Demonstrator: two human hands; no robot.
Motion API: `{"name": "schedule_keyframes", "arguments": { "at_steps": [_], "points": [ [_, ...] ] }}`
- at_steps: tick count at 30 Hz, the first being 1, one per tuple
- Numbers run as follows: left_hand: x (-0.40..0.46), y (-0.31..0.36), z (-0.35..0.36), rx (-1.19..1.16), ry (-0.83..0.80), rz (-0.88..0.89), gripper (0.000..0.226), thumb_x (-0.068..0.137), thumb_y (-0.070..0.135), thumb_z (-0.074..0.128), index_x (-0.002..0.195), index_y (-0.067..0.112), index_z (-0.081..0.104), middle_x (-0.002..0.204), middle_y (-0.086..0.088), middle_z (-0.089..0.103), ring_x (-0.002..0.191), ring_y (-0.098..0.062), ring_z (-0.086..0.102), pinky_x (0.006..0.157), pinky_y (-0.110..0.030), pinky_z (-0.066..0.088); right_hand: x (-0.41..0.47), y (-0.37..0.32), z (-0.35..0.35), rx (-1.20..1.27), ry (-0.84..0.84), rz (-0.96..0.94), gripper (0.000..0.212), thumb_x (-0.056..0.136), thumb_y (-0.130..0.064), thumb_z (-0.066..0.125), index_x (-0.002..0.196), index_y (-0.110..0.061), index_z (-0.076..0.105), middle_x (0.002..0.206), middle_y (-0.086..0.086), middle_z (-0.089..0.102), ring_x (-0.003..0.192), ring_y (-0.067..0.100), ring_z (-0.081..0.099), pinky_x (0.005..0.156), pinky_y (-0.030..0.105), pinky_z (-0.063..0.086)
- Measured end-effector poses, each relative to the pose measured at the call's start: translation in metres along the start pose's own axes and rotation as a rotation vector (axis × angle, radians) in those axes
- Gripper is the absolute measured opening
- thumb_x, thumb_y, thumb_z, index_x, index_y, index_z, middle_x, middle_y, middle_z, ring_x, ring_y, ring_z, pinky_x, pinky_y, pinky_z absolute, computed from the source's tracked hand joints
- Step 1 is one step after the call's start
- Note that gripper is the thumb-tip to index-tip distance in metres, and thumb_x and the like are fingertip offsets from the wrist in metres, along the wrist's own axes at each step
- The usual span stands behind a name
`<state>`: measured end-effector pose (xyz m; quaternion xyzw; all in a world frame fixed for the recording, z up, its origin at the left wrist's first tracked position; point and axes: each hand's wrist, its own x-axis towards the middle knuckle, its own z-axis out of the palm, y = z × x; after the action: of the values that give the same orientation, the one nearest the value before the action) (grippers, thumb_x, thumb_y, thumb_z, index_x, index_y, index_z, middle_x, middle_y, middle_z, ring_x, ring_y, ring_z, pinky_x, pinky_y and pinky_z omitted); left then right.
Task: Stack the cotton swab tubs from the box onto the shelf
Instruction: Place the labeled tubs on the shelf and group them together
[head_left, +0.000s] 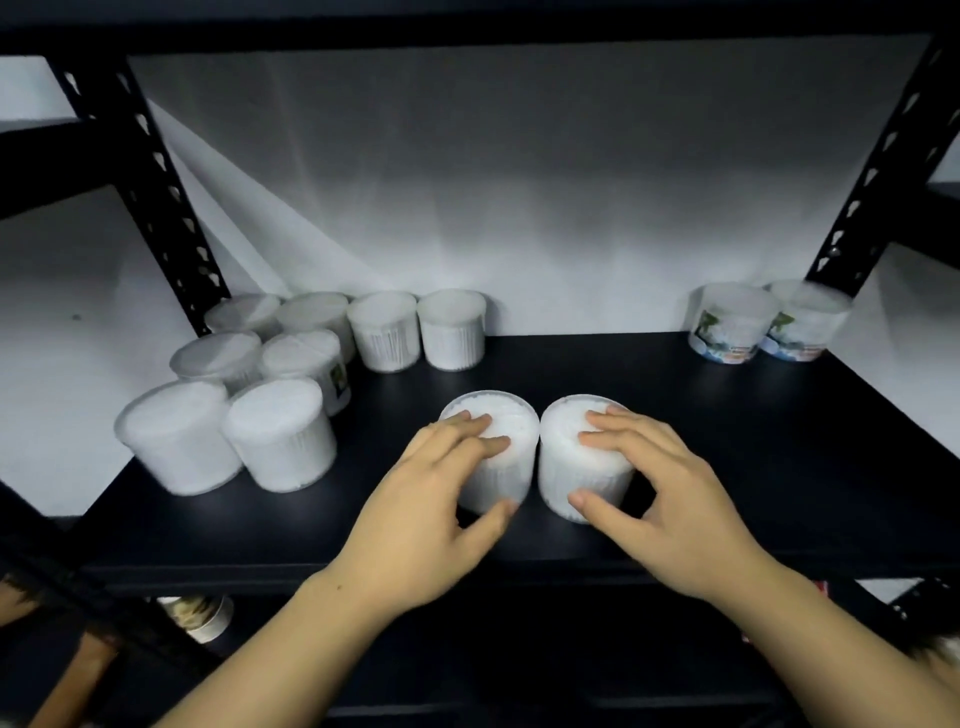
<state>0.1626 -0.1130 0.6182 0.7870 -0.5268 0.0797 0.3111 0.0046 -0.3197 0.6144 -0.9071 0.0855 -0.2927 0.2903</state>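
Note:
Two clear tubs of white cotton swabs stand side by side, touching, near the front of the black shelf board (727, 467). My left hand (431, 499) grips the left tub (506, 467), fingers over its lid and thumb low on its front. My right hand (660, 488) grips the right tub (571, 467) the same way. Several more tubs (280, 436) stand grouped at the left of the shelf, reaching back to the wall. Two labelled tubs (732, 325) stand at the back right corner. The box is out of view.
Black slotted uprights (156, 197) frame the shelf left and right, and a white wall closes the back. A dark shelf edge runs overhead. Below the board, at lower left, a round container (200, 616) shows on a lower level.

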Motion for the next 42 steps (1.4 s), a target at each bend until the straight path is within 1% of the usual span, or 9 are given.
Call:
{"name": "schedule_keyframes", "arguments": {
  "at_steps": [7,12,15,22,27,30,32,39,42],
  "points": [
    [0.01,0.007,0.006,-0.069,0.074,-0.024,0.04,0.082,0.052,0.073,0.105,0.025,0.054,0.115,0.015,0.052,0.126,-0.01,0.049,0.099,-0.03,0.046,0.01,-0.015,0.015,0.0,0.194,0.046,0.046,0.066,-0.057,0.083,0.086,-0.023,0.06,0.106,-0.014,0.061,0.113,0.013,0.059,0.095,0.047,0.049],
    [0.02,0.001,0.001,-0.112,0.041,-0.002,0.045,0.079,0.055,0.077,0.105,0.023,0.059,0.101,0.013,0.045,0.102,-0.011,0.055,0.085,-0.029,0.048,0.014,-0.008,0.003,0.005,0.112,0.047,0.041,0.065,-0.049,0.086,0.079,-0.028,0.054,0.098,-0.015,0.063,0.111,0.004,0.061,0.116,0.055,0.031],
    [0.023,-0.006,-0.009,-0.223,-0.037,0.03,0.034,0.078,0.037,0.081,0.109,0.027,0.069,0.103,0.014,0.05,0.114,-0.007,0.058,0.094,-0.032,0.048,0.014,-0.002,-0.011,0.061,0.022,0.043,0.029,0.065,-0.034,0.081,0.09,-0.03,0.067,0.105,-0.016,0.069,0.126,0.005,0.056,0.118,0.054,0.03],
    [0.029,-0.019,-0.023,-0.297,-0.163,0.097,0.041,0.07,0.008,0.075,0.108,0.024,0.073,0.123,0.016,0.065,0.14,-0.006,0.045,0.113,-0.042,0.04,0.011,0.004,-0.038,0.1,-0.193,0.05,0.039,0.064,-0.026,0.064,0.1,-0.038,0.074,0.121,-0.029,0.068,0.141,0.004,0.041,0.115,0.054,0.031],
    [0.031,-0.001,-0.022,-0.158,-0.004,0.09,0.042,0.076,0.048,0.077,0.114,0.03,0.07,0.115,0.019,0.058,0.112,-0.01,0.053,0.1,-0.028,0.042,0.015,-0.011,-0.035,-0.03,-0.069,-0.014,0.042,0.069,-0.047,0.078,0.109,-0.037,0.072,0.123,-0.024,0.062,0.123,0.007,0.052,0.105,0.044,0.038],
    [0.035,0.006,-0.013,0.091,-0.006,0.066,0.051,0.079,0.068,0.062,0.118,0.036,0.069,0.103,0.019,0.052,0.099,-0.007,0.046,0.093,-0.032,0.041,0.019,-0.018,-0.026,-0.201,-0.047,0.0,0.054,0.07,-0.074,0.067,0.11,-0.038,0.071,0.107,-0.021,0.056,0.105,0.003,0.05,0.094,0.03,0.033],
    [0.035,0.008,-0.01,0.143,-0.044,0.047,0.05,0.08,0.07,0.057,0.117,0.039,0.069,0.101,0.019,0.051,0.097,-0.008,0.046,0.091,-0.034,0.041,0.02,-0.019,-0.019,-0.314,-0.091,-0.006,0.056,0.073,-0.077,0.06,0.109,-0.036,0.07,0.103,-0.02,0.053,0.101,0.006,0.047,0.093,0.032,0.033],
    [0.03,0.0,-0.023,-0.071,-0.142,0.103,0.037,0.081,0.046,0.068,0.115,0.033,0.073,0.11,0.022,0.059,0.108,-0.001,0.053,0.097,-0.026,0.045,0.007,-0.008,-0.039,-0.056,-0.187,-0.036,0.029,0.074,-0.023,0.077,0.102,-0.029,0.073,0.113,-0.022,0.066,0.112,0.006,0.06,0.106,0.042,0.043],
    [0.028,-0.003,-0.028,-0.15,-0.172,0.112,0.037,0.078,0.034,0.068,0.114,0.032,0.075,0.119,0.023,0.063,0.12,0.001,0.056,0.111,-0.031,0.04,-0.003,0.002,-0.051,0.069,-0.186,-0.007,0.037,0.075,0.0,0.078,0.101,-0.026,0.076,0.12,-0.023,0.07,0.129,0.002,0.056,0.122,0.046,0.028]
  ]
}}
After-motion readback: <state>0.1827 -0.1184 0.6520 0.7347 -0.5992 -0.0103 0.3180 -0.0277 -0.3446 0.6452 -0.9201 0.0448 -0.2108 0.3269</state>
